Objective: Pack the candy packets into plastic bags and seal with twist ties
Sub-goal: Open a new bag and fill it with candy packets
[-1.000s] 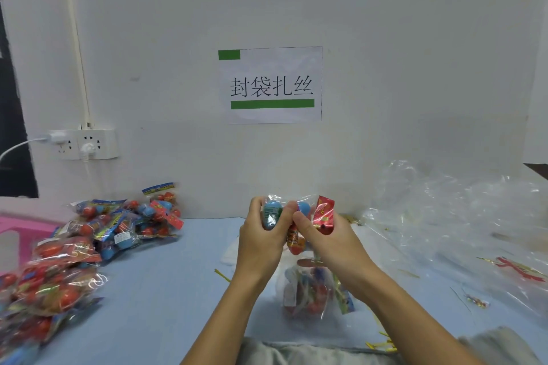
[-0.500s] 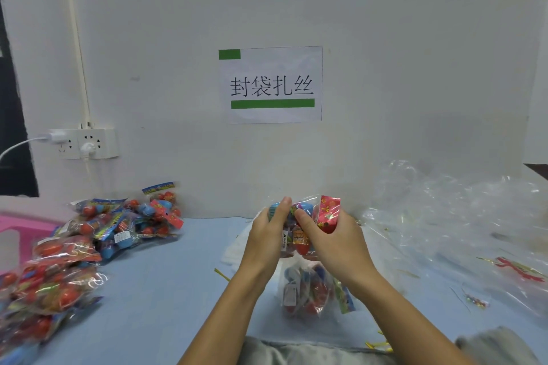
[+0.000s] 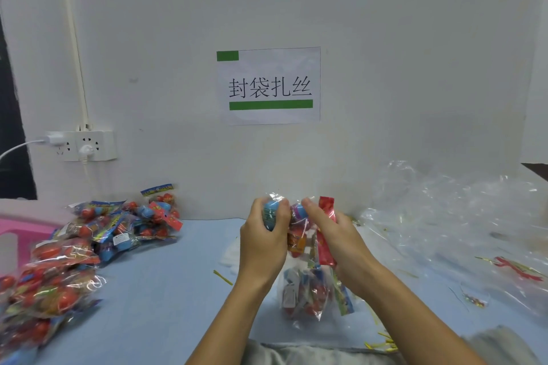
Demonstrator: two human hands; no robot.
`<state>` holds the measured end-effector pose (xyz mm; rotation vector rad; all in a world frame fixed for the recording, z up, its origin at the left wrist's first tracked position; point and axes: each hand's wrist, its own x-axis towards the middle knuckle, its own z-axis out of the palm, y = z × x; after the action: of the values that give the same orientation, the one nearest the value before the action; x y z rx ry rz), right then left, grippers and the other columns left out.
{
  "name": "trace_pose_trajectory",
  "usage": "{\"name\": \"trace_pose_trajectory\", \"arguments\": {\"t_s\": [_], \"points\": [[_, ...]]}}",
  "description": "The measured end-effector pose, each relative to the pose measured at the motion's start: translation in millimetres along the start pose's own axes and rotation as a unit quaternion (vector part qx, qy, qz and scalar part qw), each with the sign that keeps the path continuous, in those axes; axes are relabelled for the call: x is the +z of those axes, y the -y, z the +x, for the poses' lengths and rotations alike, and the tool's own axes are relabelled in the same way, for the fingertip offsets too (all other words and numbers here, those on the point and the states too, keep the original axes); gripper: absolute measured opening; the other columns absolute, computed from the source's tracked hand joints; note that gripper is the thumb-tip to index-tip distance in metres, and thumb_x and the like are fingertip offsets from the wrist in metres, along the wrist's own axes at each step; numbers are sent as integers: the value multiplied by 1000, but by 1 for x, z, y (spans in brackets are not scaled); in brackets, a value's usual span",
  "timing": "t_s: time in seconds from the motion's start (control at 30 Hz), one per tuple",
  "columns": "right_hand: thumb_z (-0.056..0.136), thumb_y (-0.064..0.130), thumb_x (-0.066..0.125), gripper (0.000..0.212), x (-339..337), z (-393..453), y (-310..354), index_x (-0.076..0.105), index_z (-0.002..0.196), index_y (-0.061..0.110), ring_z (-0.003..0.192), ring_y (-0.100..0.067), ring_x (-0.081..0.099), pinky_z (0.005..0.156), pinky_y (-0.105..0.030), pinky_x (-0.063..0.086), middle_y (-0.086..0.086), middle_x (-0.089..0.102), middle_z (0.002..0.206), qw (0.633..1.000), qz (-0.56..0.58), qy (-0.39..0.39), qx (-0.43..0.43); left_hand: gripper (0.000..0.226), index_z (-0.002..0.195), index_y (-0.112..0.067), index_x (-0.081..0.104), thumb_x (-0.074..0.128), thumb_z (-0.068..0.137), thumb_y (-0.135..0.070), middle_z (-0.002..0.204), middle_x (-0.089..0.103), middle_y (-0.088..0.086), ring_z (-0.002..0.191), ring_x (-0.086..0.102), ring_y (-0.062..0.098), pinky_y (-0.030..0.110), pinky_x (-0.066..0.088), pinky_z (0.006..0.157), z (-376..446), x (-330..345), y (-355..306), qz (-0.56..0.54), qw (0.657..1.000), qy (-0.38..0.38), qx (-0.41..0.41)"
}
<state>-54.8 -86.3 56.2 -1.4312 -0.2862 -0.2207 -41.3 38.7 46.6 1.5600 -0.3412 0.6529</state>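
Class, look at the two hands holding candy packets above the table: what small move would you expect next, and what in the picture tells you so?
Probably lowering the candy packets into a plastic bag. Both the left hand and right hand grip them above the blue table, with no tie on them that I can see. Loose clear bags lie at the right.

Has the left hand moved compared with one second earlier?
Yes, slightly. The left hand has shifted a little rightward, toward under the wall sign, gripping the candy bag.
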Motion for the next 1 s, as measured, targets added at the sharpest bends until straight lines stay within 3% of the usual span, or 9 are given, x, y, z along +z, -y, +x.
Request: {"name": "trace_pose_trajectory", "arguments": {"t_s": [0.07, 0.23, 0.37, 0.43, 0.57, 0.67, 0.73, 0.87, 1.0], "points": [[78, 52, 71, 48, -1, 0, 1, 69, 108, 15, 89, -30, 76, 74, -47, 63, -13, 75, 99, 999, 49, -6, 7, 21, 98, -24, 57, 54, 94, -44, 72, 68, -8, 66, 67, 5, 16, 51, 56, -2, 3, -2, 2, 999, 29, 16], [95, 35, 64, 22, -1, 2, -3, 73, 102, 16, 84, -26, 76, 66, -40, 62, -7, 76, 91, 999, 7, -43, -23, 17, 103, -19, 59, 58, 97, -35, 76, 65, -6, 64, 64, 1, 14, 48, 55, -2, 0, -1, -30, 998, 46, -9], [98, 38, 60, 16, 1, 1, -8, 70, 100, 26, 79, -3, 72, 57, -13, 54, 13, 75, 82, 992, -75, -75, -62, 25, 107, -15, 61, 57, 97, -38, 81, 66, -4, 67, 65, 0, 14, 49, 57, 0, -1, -2, -71, 992, 84, -66], [98, 39, 58, 15, 2, 2, -10, 69, 98, 28, 77, 3, 70, 54, -10, 51, 18, 73, 80, 991, -87, -77, -66, 29, 106, -17, 60, 57, 95, -44, 84, 67, -2, 68, 67, 2, 14, 49, 56, -1, 1, -2, -37, 995, 74, -57], [96, 40, 61, 15, 5, 0, -8, 70, 96, 28, 79, 0, 71, 55, -14, 54, 13, 74, 81, 995, -55, -60, -57, 27, 105, -19, 60, 57, 95, -44, 86, 69, 0, 72, 68, 2, 14, 51, 58, -1, 2, -2, -25, 998, 32, -39], [90, 48, 66, 21, 6, -1, -6, 73, 96, 29, 91, -17, 74, 73, -38, 63, 0, 76, 94, 999, -21, -17, -38, 24, 100, -19, 61, 55, 97, -43, 82, 69, 0, 69, 67, 6, 19, 53, 61, 1, 0, 0, -53, 997, 11, -56], [80, 60, 69, 41, 9, -2, -6, 71, 104, 27, 96, -22, 74, 84, -45, 61, -2, 77, 99, 999, -17, -2, -27, 25, 103, -18, 61, 55, 97, -42, 86, 69, 2, 74, 68, 9, 24, 55, 64, 2, -1, 2, -67, 996, 20, -64], [66, 60, 73, 53, 10, -2, -6, 69, 105, 25, 89, -21, 76, 75, -44, 63, -3, 77, 95, 999, 6, -20, -27, 20, 106, -22, 60, 57, 97, -39, 94, 70, 6, 88, 72, 21, 36, 62, 75, 3, -2, 3, -79, 994, 45, -57], [66, 58, 74, 45, 6, -4, -4, 70, 100, 29, 85, -15, 76, 62, -30, 62, 3, 77, 90, 998, -9, -35, -46, 23, 110, -25, 58, 58, 94, -41, 103, 69, 6, 93, 72, 20, 30, 61, 73, 1, 0, 2, -104, 991, 56, -59]]}}
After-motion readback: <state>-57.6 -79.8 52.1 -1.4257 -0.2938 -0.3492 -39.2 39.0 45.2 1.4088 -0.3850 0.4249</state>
